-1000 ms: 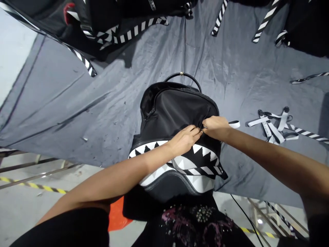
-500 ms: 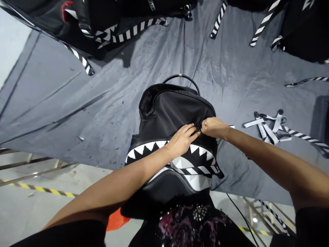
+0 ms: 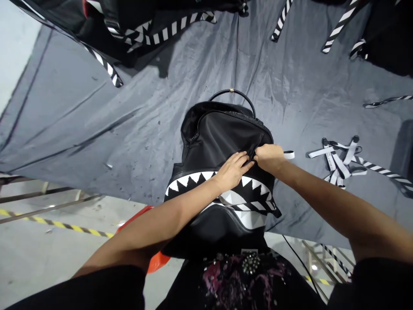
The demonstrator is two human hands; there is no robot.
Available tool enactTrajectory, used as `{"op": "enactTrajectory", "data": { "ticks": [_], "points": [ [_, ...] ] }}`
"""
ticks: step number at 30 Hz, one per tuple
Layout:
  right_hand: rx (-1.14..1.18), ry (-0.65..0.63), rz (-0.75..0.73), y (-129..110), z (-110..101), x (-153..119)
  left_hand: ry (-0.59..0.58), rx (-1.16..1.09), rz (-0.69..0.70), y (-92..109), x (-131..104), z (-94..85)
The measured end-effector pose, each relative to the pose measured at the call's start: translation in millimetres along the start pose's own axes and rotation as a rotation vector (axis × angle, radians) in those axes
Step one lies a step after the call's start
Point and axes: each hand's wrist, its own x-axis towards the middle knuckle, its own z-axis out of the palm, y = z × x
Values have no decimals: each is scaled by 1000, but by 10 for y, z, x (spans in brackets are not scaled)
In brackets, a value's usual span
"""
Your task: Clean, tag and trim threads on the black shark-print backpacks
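Observation:
A black backpack (image 3: 222, 133) with a white shark-tooth band (image 3: 187, 181) lies in front of me, its base toward my body. Its top is unzipped and gapes at the upper left, and a thin black loop handle (image 3: 231, 90) stands at the far end. My left hand (image 3: 232, 171) rests flat on the front panel, fingers stretched and pressing the fabric. Just right of it, my right hand (image 3: 269, 158) is closed in a pinch at the zipper's right side, on the zipper pull, which its fingers mostly cover. A white strap end (image 3: 289, 155) sticks out beyond that hand.
Grey cloth (image 3: 145, 142) covers the table. White and striped straps (image 3: 338, 159) lie in a pile at right. More black bags (image 3: 135, 26) with striped straps line the far side. Below the near edge are metal rails (image 3: 48, 200), an orange-red object (image 3: 158, 261) and yellow-black floor tape (image 3: 61, 224).
The view has shifted slightly, so the backpack sits a little higher and further right. My right hand has moved slightly up along the bag's right side; my left hand stays on the panel.

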Motion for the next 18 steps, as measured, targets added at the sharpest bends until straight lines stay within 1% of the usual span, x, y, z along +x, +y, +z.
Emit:
{"op": "enactTrajectory", "data": {
  "ticks": [5,8,10,13,16,18],
  "points": [
    [57,9,70,8,66,2,59,-32,-34,-13,4,61],
    [128,60,144,8,134,13,56,-60,-47,-31,-2,89],
    [169,82,193,0,160,9,42,-75,-60,-7,5,73],
    [147,79,201,-11,141,-42,30,-73,-116,140,42,-4],
    [83,94,149,-4,83,-134,74,-50,-270,374,77,-59],
    [48,109,110,10,47,-185,112,-39,-336,492,82,-46]
  ]
}}
